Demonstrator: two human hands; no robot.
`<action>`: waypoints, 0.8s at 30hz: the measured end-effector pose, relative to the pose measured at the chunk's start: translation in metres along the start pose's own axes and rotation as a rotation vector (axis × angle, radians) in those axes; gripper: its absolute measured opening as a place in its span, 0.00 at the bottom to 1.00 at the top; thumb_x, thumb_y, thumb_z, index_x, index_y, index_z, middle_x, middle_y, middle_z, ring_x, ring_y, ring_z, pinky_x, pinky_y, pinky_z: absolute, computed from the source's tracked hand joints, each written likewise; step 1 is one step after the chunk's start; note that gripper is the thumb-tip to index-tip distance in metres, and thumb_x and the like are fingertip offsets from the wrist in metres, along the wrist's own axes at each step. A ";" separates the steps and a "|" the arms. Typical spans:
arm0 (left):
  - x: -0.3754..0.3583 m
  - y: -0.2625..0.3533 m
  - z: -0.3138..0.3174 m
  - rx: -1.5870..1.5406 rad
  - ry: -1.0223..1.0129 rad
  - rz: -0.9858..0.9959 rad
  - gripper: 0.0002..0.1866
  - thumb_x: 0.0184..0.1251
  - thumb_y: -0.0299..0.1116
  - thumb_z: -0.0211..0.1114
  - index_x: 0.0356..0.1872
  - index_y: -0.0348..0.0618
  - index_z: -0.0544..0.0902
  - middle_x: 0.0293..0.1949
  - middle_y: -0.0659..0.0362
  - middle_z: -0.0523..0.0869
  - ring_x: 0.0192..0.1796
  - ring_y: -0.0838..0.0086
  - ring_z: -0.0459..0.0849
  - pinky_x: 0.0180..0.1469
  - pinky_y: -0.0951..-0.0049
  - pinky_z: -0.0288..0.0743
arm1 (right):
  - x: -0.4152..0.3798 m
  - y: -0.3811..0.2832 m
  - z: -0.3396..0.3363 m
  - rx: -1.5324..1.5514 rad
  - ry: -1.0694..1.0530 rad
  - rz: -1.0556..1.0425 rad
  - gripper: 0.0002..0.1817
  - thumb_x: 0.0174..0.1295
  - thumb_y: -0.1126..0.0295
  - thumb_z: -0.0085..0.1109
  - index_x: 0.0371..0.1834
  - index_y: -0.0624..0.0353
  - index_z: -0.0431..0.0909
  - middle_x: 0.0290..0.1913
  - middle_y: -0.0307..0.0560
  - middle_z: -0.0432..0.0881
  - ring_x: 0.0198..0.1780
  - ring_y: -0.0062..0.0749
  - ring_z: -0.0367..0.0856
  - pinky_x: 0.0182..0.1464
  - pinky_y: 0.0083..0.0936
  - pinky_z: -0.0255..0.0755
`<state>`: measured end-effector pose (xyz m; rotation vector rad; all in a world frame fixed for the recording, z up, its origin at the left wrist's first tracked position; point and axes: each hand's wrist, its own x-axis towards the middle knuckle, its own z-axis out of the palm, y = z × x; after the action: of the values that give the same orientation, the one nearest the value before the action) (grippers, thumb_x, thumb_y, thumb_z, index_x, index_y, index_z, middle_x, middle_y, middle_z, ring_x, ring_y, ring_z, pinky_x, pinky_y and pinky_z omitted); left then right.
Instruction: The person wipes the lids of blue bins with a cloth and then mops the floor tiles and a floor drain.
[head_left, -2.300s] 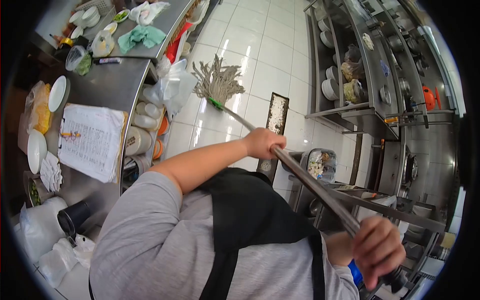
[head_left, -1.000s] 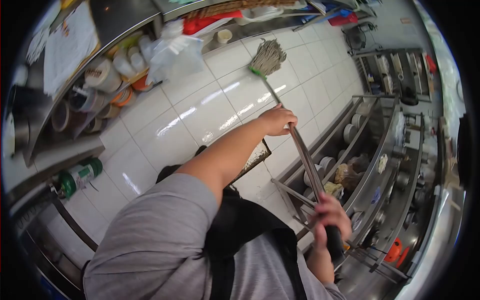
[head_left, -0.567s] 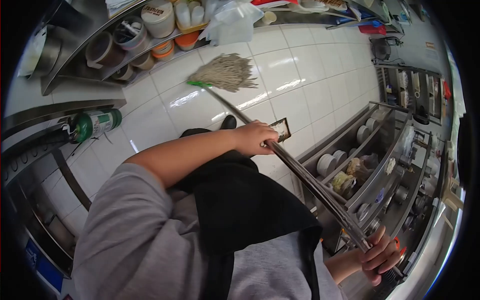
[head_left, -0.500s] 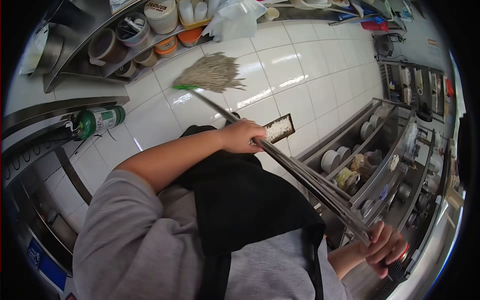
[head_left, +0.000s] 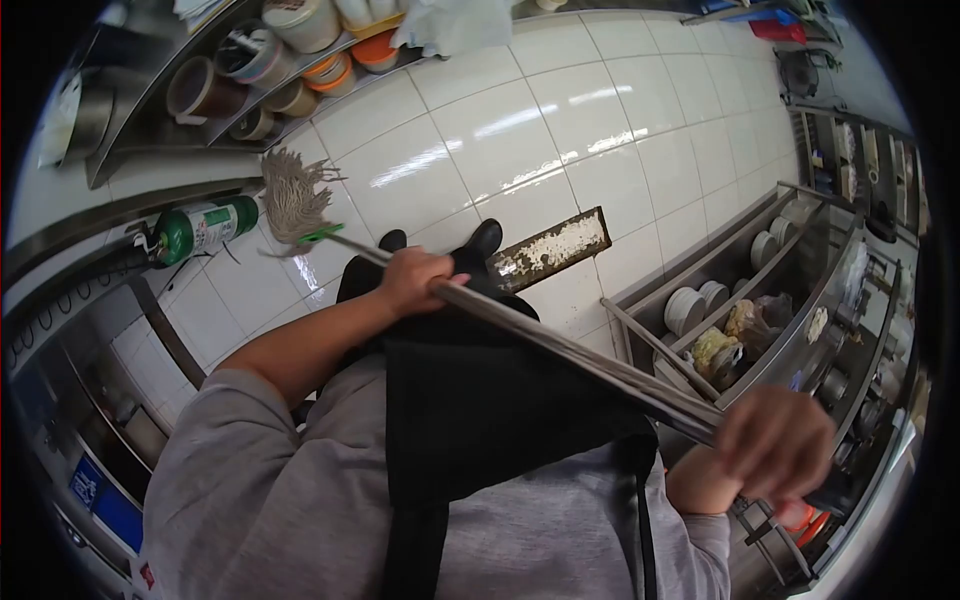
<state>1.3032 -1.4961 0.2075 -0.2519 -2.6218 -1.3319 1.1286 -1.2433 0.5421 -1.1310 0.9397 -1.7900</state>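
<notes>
I hold a mop with a long metal handle [head_left: 560,345] in both hands. My left hand [head_left: 415,283] grips the handle partway down, over my black apron. My right hand [head_left: 775,447] is closed round the upper end at the lower right and looks blurred. The grey string mop head [head_left: 293,198], fixed by a green clamp, lies on the white tiled floor [head_left: 500,120] at the upper left, close to a green gas canister [head_left: 200,227]. My black shoes [head_left: 480,243] show just past my left hand.
A steel shelf unit [head_left: 170,140] with tubs and containers runs along the upper left. A steel rack [head_left: 760,290] with bowls and bagged food stands at the right. A rusty floor drain grate [head_left: 552,245] lies in the floor near my feet.
The mop head has swept left across the tiles toward the green canister. My left hand moved left and down with the handle; my right hand stayed at its end.
</notes>
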 end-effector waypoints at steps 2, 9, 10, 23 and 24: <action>0.060 0.030 0.035 -0.099 0.087 0.102 0.19 0.51 0.34 0.73 0.14 0.49 0.68 0.12 0.60 0.69 0.15 0.62 0.71 0.21 0.64 0.61 | -0.018 -0.051 -0.017 -0.053 -0.004 -0.055 0.16 0.59 0.69 0.61 0.16 0.59 0.69 0.14 0.43 0.73 0.19 0.34 0.75 0.27 0.33 0.71; 0.269 0.099 0.194 -0.310 0.211 0.409 0.21 0.52 0.35 0.73 0.14 0.49 0.66 0.12 0.62 0.66 0.14 0.65 0.68 0.22 0.68 0.60 | -0.096 -0.164 -0.067 -0.428 0.086 -0.113 0.14 0.57 0.67 0.62 0.18 0.53 0.69 0.15 0.33 0.72 0.17 0.21 0.72 0.24 0.22 0.68; 0.297 0.112 0.214 -0.365 0.215 0.464 0.21 0.53 0.37 0.73 0.14 0.50 0.66 0.12 0.62 0.66 0.14 0.65 0.68 0.22 0.68 0.61 | -0.104 -0.166 -0.073 -0.549 0.079 -0.117 0.15 0.60 0.65 0.58 0.20 0.51 0.64 0.16 0.33 0.67 0.18 0.21 0.70 0.25 0.23 0.68; 0.304 0.132 0.357 -0.035 -0.693 0.041 0.45 0.60 0.45 0.68 0.74 0.56 0.51 0.70 0.50 0.59 0.67 0.53 0.68 0.63 0.48 0.63 | -0.271 -0.004 -0.264 -1.438 1.322 0.148 0.04 0.58 0.76 0.60 0.30 0.64 0.75 0.39 0.52 0.84 0.41 0.32 0.81 0.51 0.26 0.72; 0.280 0.117 0.347 -0.037 -0.820 0.029 0.44 0.60 0.44 0.68 0.74 0.56 0.53 0.69 0.50 0.60 0.66 0.53 0.69 0.62 0.47 0.64 | -0.283 0.006 -0.295 -1.457 1.340 0.119 0.04 0.58 0.75 0.61 0.31 0.64 0.76 0.42 0.51 0.83 0.44 0.32 0.81 0.53 0.26 0.71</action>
<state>1.0281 -1.1283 0.1659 -1.0299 -3.1899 -1.4927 0.9338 -0.9421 0.3462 -0.2681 3.2903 -1.4516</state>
